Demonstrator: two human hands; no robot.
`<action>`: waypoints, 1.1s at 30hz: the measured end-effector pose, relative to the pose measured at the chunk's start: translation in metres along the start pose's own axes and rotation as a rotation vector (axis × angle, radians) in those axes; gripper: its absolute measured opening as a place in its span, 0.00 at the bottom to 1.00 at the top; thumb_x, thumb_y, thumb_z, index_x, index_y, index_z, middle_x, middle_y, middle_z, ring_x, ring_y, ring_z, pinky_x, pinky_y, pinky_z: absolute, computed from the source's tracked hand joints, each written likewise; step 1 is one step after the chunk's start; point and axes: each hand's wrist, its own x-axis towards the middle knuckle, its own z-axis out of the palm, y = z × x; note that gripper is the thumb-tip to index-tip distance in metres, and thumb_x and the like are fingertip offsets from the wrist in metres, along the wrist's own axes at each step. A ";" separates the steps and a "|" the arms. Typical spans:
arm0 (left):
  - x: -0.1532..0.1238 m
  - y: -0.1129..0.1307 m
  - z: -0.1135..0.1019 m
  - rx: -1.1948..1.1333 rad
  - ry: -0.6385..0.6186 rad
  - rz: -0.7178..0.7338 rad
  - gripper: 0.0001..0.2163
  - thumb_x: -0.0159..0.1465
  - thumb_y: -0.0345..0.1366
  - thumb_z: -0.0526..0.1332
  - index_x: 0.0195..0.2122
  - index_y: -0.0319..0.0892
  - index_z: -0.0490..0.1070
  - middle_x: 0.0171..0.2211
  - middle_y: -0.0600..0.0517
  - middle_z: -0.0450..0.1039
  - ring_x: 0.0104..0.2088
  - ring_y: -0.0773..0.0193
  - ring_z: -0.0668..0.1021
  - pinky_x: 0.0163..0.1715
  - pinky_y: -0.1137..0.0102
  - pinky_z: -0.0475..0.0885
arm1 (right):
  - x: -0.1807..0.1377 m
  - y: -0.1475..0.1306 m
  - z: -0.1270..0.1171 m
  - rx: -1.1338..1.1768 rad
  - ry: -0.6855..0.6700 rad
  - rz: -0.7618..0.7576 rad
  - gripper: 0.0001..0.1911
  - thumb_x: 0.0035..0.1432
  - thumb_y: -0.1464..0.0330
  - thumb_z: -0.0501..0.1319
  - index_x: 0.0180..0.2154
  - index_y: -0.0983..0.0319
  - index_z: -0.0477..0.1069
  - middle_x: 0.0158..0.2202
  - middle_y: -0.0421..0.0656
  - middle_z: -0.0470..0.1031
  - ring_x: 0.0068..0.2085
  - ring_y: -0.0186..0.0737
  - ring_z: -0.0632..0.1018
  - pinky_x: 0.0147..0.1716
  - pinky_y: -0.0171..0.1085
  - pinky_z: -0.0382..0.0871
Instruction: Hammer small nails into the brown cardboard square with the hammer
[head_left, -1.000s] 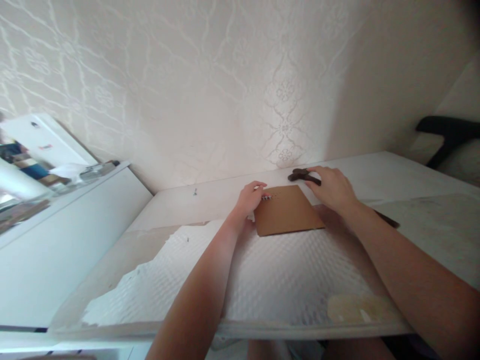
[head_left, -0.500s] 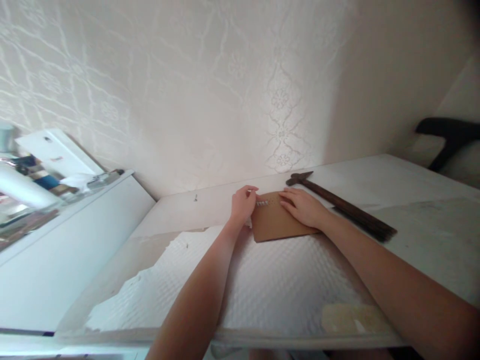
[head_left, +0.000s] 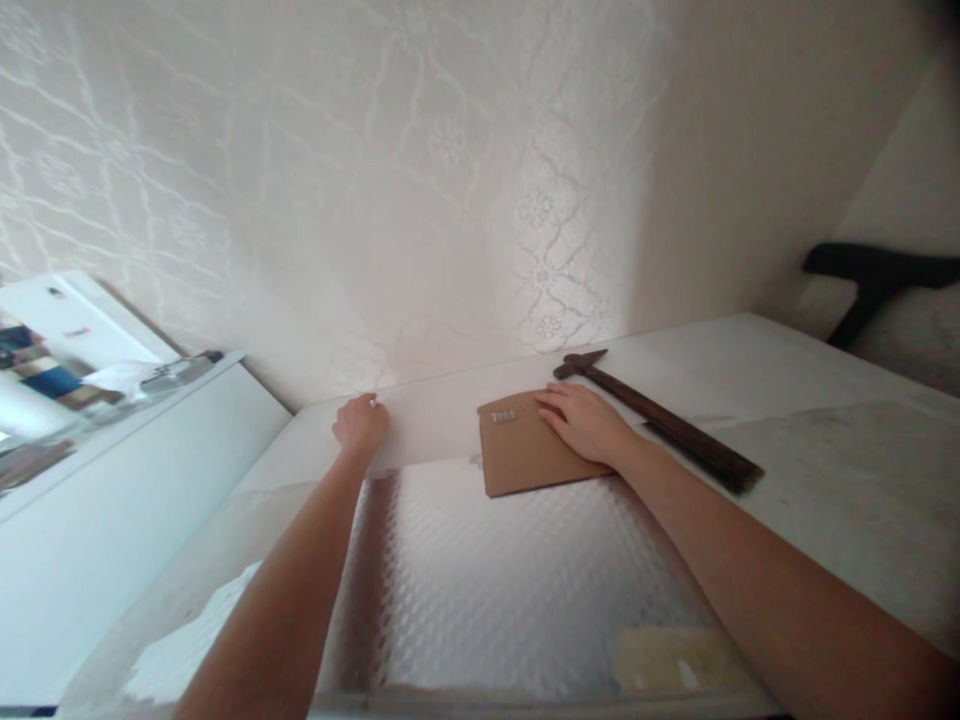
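Note:
A brown cardboard square [head_left: 521, 455] lies on the white table [head_left: 750, 370] near the wall, with a short row of small nails [head_left: 504, 416] in its far edge. My right hand [head_left: 581, 422] rests flat on the card's right side, fingers stretched out. A dark wooden-handled hammer [head_left: 652, 418] lies just right of that hand, untouched. My left hand [head_left: 361, 425] is further left at the table's far edge by the wall, fingers curled in a pinch; what they hold is too small to make out.
A textured white sheet [head_left: 487, 580] covers the table's near part, torn at the left, with a yellowish patch [head_left: 679, 660] at the front right. A white cabinet [head_left: 112, 470] with clutter on top stands to the left. A dark chair back [head_left: 874, 275] shows at right.
My right hand let go of the hammer and came down flat on the card. My left hand left the nails at the card's edge and moved left along the wall.

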 end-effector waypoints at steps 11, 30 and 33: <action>0.009 -0.021 0.003 -0.006 -0.023 -0.027 0.16 0.60 0.38 0.55 0.46 0.41 0.76 0.48 0.40 0.75 0.49 0.45 0.75 0.45 0.56 0.70 | 0.001 0.003 0.002 0.004 -0.003 0.003 0.23 0.66 0.67 0.44 0.52 0.64 0.72 0.55 0.51 0.71 0.56 0.45 0.70 0.56 0.43 0.60; 0.005 -0.025 -0.003 0.009 -0.043 -0.014 0.15 0.62 0.40 0.54 0.43 0.39 0.74 0.46 0.39 0.75 0.49 0.46 0.75 0.44 0.60 0.69 | 0.001 0.000 0.000 0.020 -0.005 0.018 0.22 0.66 0.63 0.45 0.51 0.62 0.73 0.55 0.51 0.71 0.56 0.46 0.70 0.56 0.45 0.60; 0.004 -0.014 -0.005 -0.067 -0.006 0.004 0.14 0.62 0.41 0.55 0.41 0.40 0.75 0.45 0.42 0.77 0.47 0.50 0.76 0.44 0.63 0.69 | 0.001 0.000 0.001 0.023 -0.005 0.019 0.22 0.66 0.62 0.46 0.51 0.62 0.73 0.55 0.51 0.70 0.56 0.47 0.70 0.56 0.46 0.61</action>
